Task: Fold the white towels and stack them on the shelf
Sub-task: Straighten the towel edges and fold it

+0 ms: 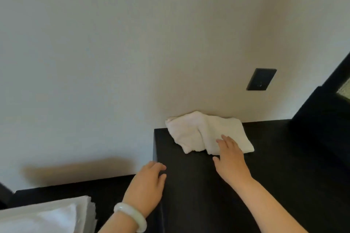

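Against the wall on the dark shelf (284,166), the white towel (197,132) lies under my right hand (232,159), fingers straight, while my left hand (147,185) rests relaxed, empty, at the shelf's edge.

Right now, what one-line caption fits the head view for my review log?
Right hand touches a rumpled white towel on the dark shelf; left hand at its edge, folded towels lower left.

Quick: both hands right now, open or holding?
Left hand: open, resting on the dark shelf edge.
Right hand: open, fingers flat on the white towel.
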`<state>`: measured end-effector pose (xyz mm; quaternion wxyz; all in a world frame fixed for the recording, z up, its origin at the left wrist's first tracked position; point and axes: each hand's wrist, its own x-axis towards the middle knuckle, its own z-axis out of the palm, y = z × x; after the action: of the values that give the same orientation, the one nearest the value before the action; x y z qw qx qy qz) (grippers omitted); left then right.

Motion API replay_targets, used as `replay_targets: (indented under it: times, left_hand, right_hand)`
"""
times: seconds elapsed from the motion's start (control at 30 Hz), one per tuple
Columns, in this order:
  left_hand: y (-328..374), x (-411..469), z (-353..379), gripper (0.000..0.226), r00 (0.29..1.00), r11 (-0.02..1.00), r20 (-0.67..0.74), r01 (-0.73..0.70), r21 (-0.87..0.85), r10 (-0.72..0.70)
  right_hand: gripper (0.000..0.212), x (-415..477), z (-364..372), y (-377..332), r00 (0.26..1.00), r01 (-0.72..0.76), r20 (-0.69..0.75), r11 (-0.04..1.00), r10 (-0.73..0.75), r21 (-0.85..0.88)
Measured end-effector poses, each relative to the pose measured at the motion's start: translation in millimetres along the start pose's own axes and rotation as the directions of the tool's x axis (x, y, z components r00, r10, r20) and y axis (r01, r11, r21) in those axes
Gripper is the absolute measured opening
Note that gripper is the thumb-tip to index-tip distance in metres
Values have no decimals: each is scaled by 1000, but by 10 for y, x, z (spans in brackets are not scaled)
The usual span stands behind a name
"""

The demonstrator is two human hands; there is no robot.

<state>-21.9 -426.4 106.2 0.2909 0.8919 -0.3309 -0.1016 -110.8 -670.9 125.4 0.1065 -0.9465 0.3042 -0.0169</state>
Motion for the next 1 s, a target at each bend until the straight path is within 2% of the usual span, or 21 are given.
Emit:
replay_targets:
  times: [0.1, 0.17, 0.23, 0.3, 0.4, 0.47, 0.53, 0.57, 0.6, 0.67, 0.73, 0.8, 0.83, 0.87, 0.9, 0.93, 1.0]
  left_hand:
    - [741, 286, 383, 29, 999, 997, 19, 33, -69, -32]
    - [1080, 406, 597, 30, 997, 993, 39, 77, -94, -73]
    - [1273, 442, 763, 31, 992, 987, 46, 121, -103, -116]
    - [1349, 426, 868, 33, 987, 980, 27, 163, -112, -161]
    - [1333, 436, 913, 42, 975, 972, -48, 212, -103, -218]
    - [1299, 488, 892, 53, 951, 955, -120, 272, -116, -285]
    - [1277, 557, 874, 65, 918, 924, -139, 351, -149, -371]
    - [1278, 594, 869, 68, 900, 897, -109, 396, -197, -421]
    - [1289, 629, 872, 71, 880, 859, -65, 441, -261, -471]
    - [1310, 675, 912, 70, 842, 786, 12, 508, -353, -539]
    - [1337, 670, 960, 57, 841, 786, 47, 523, -329, -539]
    - [1337, 626, 982, 30, 863, 824, -4, 480, -301, -505]
    - [1326, 595, 959, 17, 871, 837, -46, 453, -307, -489]
    - [1301, 562, 917, 13, 874, 848, -94, 429, -312, -477]
    - [1261, 524, 870, 16, 868, 856, -143, 419, -302, -475]
    - [1206, 481, 816, 19, 859, 862, -182, 420, -283, -478]
    - [1092, 387, 724, 23, 841, 864, -225, 440, -244, -492]
  right_hand:
    - [73, 358, 30, 564, 979, 65, 192, 997, -73, 44]
    - [71, 462, 122, 779, 967, 125, 214, 990, -138, 72]
    - [59, 448, 204, 943, 978, 175, 103, 981, -183, 86]
    - [40, 349, 235, 1110, 965, 244, 71, 963, -253, 112]
    - [24, 158, 144, 1449, 900, 364, 200, 920, -387, 146]
    - [20, 72, 4, 1720, 855, 341, 354, 925, -379, 167]
    - [27, 43, -164, 1950, 802, 218, 518, 953, -298, 211]
    - [33, 66, -217, 2036, 794, 152, 555, 966, -246, 211]
    - [37, 120, -249, 2086, 823, 104, 531, 972, -204, 212]
    - [36, 259, -276, 2083, 947, 21, 307, 972, -94, 232]
    - [38, 394, -246, 2035, 992, -68, 117, 967, 40, 246]
    - [55, 506, -192, 2017, 982, -136, 158, 972, 107, 190]
    - [52, 542, -166, 2028, 973, -148, 202, 974, 112, 173]
    - [39, 560, -163, 2045, 969, -138, 228, 977, 100, 159]
    - [24, 557, -172, 2076, 967, -122, 241, 983, 86, 139]
    - [19, 551, -182, 2108, 967, -104, 247, 987, 70, 127]
    - [19, 548, -179, 2199, 971, -53, 238, 992, 25, 115]
